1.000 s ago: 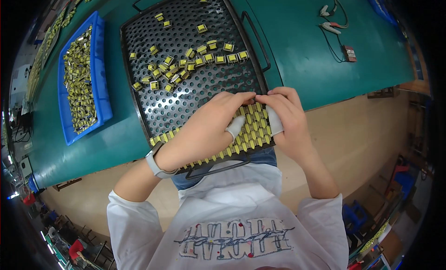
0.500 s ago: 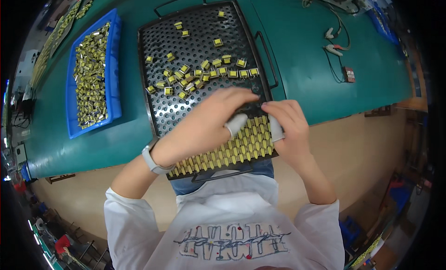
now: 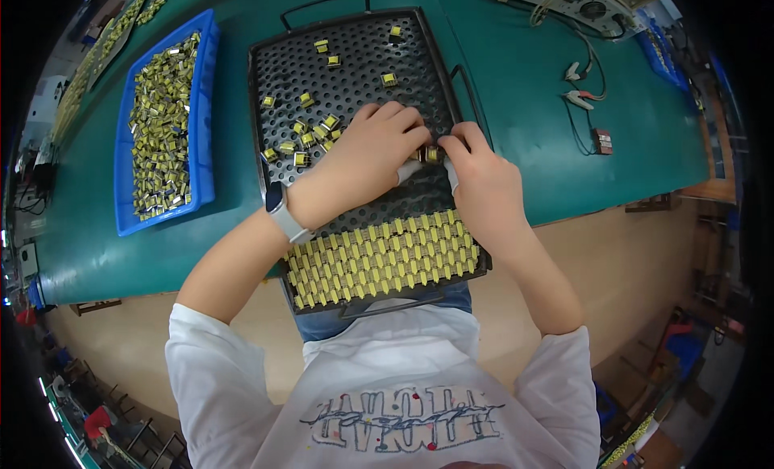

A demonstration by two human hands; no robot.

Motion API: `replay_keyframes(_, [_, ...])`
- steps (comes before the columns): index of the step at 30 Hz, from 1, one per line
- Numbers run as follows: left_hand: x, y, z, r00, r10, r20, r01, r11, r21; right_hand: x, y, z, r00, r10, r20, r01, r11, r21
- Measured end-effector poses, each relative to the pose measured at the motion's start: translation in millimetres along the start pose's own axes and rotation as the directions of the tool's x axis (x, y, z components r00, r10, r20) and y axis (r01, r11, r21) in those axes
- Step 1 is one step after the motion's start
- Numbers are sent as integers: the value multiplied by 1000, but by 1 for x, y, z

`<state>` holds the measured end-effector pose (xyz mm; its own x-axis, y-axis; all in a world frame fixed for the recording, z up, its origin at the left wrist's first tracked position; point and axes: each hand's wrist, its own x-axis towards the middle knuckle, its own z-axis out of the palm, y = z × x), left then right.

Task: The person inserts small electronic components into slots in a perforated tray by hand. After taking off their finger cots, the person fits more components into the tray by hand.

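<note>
Hands, left point(image 3: 367, 158) and right point(image 3: 477, 172), having moved up from the filled rows point(image 3: 383, 259), are pinching one yellow component point(image 3: 431, 154) over the perforated tray point(image 3: 355, 58).

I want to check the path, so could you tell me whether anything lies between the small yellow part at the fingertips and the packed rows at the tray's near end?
Nothing visible: bare perforated tray separates the part from the rows.

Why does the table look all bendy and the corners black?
Head view: a fisheye lens curves the green table edges and leaves black corners. Light is even, with soft shadows under both hands on the black tray. The middle is sharp; things near the rim look squashed and blurry.
</note>
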<state>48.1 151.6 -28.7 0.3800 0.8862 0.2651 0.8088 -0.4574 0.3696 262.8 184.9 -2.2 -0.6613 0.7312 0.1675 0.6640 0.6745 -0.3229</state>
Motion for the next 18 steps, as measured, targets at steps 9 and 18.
replay_keyframes(9, [-8, 20, -2, 987, 56, -148, -45, 996, 73, 5, -1, 1, 998, -65, 23, 67, 990, -121])
replay_keyframes(18, [2, 24, 3, 999, -21, -45, 23, 999, 45, 20, -7, 9, 999, 25, 36, -16, 971, -240])
